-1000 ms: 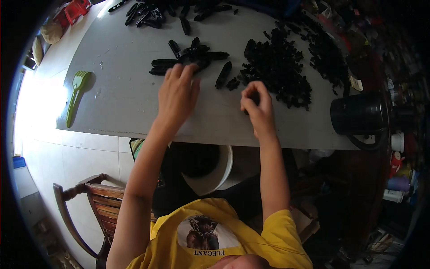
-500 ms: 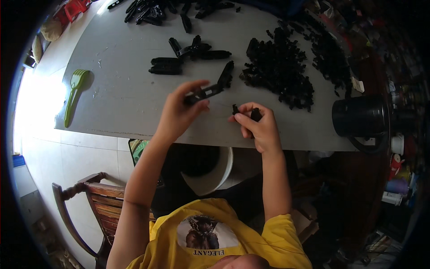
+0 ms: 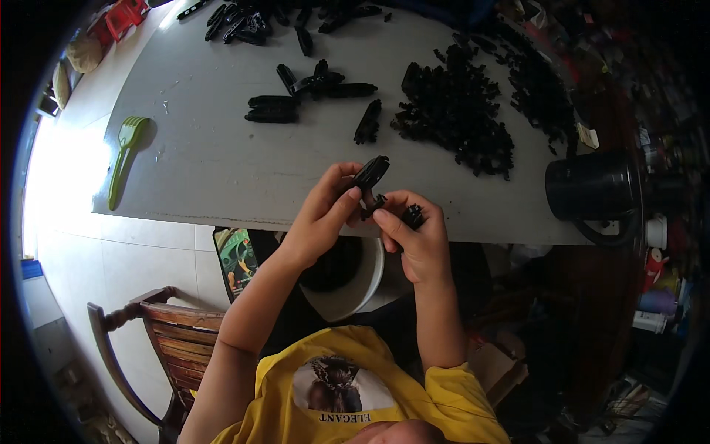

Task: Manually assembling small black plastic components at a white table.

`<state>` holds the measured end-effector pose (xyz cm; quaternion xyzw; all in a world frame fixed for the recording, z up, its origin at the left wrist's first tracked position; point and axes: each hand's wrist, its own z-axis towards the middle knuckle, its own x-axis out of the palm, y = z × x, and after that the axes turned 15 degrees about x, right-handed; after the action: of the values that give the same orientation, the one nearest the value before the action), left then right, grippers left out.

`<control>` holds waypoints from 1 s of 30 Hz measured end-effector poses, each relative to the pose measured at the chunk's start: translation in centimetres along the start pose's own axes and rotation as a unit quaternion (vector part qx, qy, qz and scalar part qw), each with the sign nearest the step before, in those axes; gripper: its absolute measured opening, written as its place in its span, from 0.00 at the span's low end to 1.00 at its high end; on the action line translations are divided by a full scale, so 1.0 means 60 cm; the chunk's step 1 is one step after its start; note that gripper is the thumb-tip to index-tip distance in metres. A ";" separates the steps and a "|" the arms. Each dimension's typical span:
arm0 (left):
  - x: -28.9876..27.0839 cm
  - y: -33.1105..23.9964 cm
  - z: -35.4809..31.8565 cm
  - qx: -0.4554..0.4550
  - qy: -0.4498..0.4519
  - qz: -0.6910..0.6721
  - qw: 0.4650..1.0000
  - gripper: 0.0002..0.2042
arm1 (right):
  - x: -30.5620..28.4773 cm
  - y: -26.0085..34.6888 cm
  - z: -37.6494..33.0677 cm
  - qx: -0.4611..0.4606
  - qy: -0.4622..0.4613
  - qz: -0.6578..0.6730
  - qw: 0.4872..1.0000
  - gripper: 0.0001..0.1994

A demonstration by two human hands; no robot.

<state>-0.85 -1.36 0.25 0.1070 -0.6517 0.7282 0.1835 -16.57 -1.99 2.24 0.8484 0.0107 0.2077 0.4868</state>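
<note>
Above the table's near edge, my left hand (image 3: 314, 218) grips a long, ridged black plastic piece (image 3: 373, 171), thumb and fingers closed round its lower end. My right hand (image 3: 427, 240) pinches a small black plastic part (image 3: 374, 207) against the underside of that piece. More small black parts (image 3: 413, 215) sit tucked in the curled right fingers; their exact shape is hard to make out. Beyond the hands lies a single long black piece (image 3: 367, 122) on the table. A large heap of small black parts (image 3: 462, 118) spreads to the right of it.
Several long black pieces (image 3: 318, 85) lie farther back, with another pile (image 3: 240, 22) behind. A green fork-shaped scoop (image 3: 122, 159) rests at left. At right stands a black mug-like container (image 3: 590, 187). A white bucket (image 3: 376, 277) is below the grey table (image 3: 200, 170); a wooden chair (image 3: 177, 325) stands lower left.
My left hand has brought the long piece down and right, turning it more upright, away from the piece on the table. Both hands now meet, with the small part against the long piece.
</note>
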 end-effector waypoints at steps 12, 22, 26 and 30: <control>0.015 -0.006 -0.016 0.131 0.103 0.190 0.967 0.27 | 0.034 0.001 0.006 -0.077 -0.152 0.052 0.984 0.08; -0.002 -0.020 -0.014 0.101 0.145 0.271 0.946 0.24 | 0.003 -0.013 0.024 -0.019 -0.061 0.045 0.997 0.10; -0.059 -0.019 0.023 0.232 0.042 0.558 0.796 0.19 | -0.053 -0.003 0.068 -0.040 -0.056 0.074 0.995 0.11; -0.133 -0.034 0.057 0.271 -0.040 0.750 0.602 0.19 | -0.030 0.035 0.104 -0.057 -0.119 0.026 0.991 0.06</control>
<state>6.93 -5.60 -0.63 -0.3453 -0.2829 0.7485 -0.4904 -16.31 -8.65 0.64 0.8379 -0.0813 0.1187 0.5266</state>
